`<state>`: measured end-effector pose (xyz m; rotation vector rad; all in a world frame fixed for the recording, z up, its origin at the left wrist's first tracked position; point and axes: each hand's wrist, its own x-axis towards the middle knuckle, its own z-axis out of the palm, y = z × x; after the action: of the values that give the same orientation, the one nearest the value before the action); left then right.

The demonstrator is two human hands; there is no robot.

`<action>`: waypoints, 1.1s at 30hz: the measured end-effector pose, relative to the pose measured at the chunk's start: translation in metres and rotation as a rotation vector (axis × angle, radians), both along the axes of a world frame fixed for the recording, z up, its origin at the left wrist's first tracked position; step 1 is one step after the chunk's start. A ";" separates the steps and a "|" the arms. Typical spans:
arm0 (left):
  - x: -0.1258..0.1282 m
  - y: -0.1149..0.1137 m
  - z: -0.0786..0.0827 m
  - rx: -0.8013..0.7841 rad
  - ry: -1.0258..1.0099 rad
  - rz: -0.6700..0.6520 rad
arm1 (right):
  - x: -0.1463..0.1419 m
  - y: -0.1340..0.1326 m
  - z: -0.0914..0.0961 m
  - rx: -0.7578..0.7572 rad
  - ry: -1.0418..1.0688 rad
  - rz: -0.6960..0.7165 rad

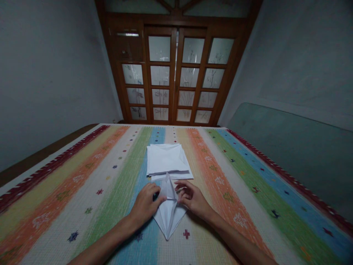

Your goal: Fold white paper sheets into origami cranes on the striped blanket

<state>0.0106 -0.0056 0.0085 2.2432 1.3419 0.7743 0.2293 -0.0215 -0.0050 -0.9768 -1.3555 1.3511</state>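
Setting: dim room with plain grey walls (49, 73); at the far end, brown wooden double doors (174, 99) with frosted panes bearing plant motifs. At right, beyond the table edge, pale green panel (275, 129) with a rounded corner, purpose unclear.

Surface: woven tablecloth (116, 206) in cream, green, blue, orange and yellow stripes, dark red along both sides, scattered with small star and cross motifs.

Item one: stack of flat white paper squares (168, 158), edges slightly out of line, lying at mid-table just beyond the hands.

Item two: kite-shaped folded white paper piece (167, 224), on the cloth between both hands, broad point towards the wearer, narrow tip reaching visually over the near edge of the stack.

Left hand (145, 202): fingers curled, thumb resting on the paper's left side; small dark spot (156, 196) beside the thumb, not identifiable. Right hand (194, 200): fingers bent and parted, thumb at the paper's right edge; impossible to tell whether pinching or merely touching.

Condition: by judgement, part-way folded. Done: several long creases, diamond outline formed, narrow upper flap shaped. Left, apparently: upper layers to settle, standing raised rather than pressed flat.
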 end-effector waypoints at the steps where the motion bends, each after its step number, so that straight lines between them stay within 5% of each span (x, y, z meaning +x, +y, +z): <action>1: 0.000 0.000 0.000 0.001 -0.003 0.002 | 0.001 0.000 0.002 0.002 -0.008 0.003; 17: 0.005 -0.004 0.002 -0.048 -0.020 -0.056 | -0.008 -0.010 0.000 0.188 -0.315 -0.056; 26: 0.006 -0.006 0.004 -0.050 0.001 -0.056 | -0.014 -0.017 -0.007 0.471 -0.609 -0.110; 33: 0.004 -0.009 -0.003 -0.027 -0.085 -0.005 | -0.008 -0.017 -0.002 0.594 -0.673 0.000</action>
<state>0.0143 -0.0142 0.0053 2.1662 1.2991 0.8354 0.2215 -0.0390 -0.0068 -1.0375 -2.0935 0.5377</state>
